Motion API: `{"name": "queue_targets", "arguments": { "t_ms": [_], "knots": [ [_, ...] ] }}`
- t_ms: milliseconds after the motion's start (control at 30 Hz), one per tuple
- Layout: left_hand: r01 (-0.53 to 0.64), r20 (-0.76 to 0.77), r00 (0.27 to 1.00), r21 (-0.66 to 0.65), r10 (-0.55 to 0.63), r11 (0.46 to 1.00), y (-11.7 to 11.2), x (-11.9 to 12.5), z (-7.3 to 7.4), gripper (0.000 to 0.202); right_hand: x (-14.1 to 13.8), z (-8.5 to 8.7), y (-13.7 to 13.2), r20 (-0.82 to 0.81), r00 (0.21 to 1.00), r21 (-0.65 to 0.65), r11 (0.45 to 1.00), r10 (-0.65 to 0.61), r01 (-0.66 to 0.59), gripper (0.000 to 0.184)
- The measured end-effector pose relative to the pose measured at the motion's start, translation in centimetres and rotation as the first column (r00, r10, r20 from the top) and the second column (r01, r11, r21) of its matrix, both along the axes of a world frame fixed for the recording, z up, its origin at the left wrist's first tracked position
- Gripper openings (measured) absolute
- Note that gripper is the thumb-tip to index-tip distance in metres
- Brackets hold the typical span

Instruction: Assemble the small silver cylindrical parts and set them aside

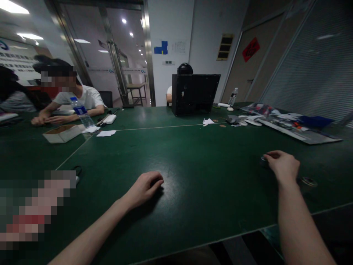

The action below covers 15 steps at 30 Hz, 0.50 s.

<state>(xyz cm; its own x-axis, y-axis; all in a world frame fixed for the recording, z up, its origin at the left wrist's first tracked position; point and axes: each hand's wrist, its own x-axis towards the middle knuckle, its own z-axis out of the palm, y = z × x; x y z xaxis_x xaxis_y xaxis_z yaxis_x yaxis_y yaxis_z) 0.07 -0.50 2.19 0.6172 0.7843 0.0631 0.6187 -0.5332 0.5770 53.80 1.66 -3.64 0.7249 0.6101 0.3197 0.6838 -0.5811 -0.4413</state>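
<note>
My left hand (148, 187) rests on the green tabletop (193, 162) left of centre, its fingers curled in and the thumb close to the index finger. I see nothing in it, though the palm side is hidden. Over on the right, my right hand (285, 167) is closed in a pinch at the edge of a small, dark, round object (263, 160). My fingers partly cover it, and its kind is unclear. Just right of that wrist sits another small round thing with a shiny ring-like rim (309, 181), too dim to name.
A board with papers and small parts (306, 134) lies at the back right. A black box-like case (195, 94) stands at the far edge, a person behind it. Left are an open box (63, 134), a water bottle (81, 112) and a seated person (74, 95).
</note>
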Motion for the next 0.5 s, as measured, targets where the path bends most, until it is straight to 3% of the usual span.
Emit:
{"name": "queue_targets", "arguments": {
  "t_ms": [500],
  "knots": [
    [-0.003, -0.018, 1.000, -0.027, 0.002, 1.000, 0.00, 0.00, 0.10, 0.027, -0.40, 0.25, -0.10, -0.046, 0.999, -0.013, 1.000, -0.010, 0.009, 0.018]
  ]
}}
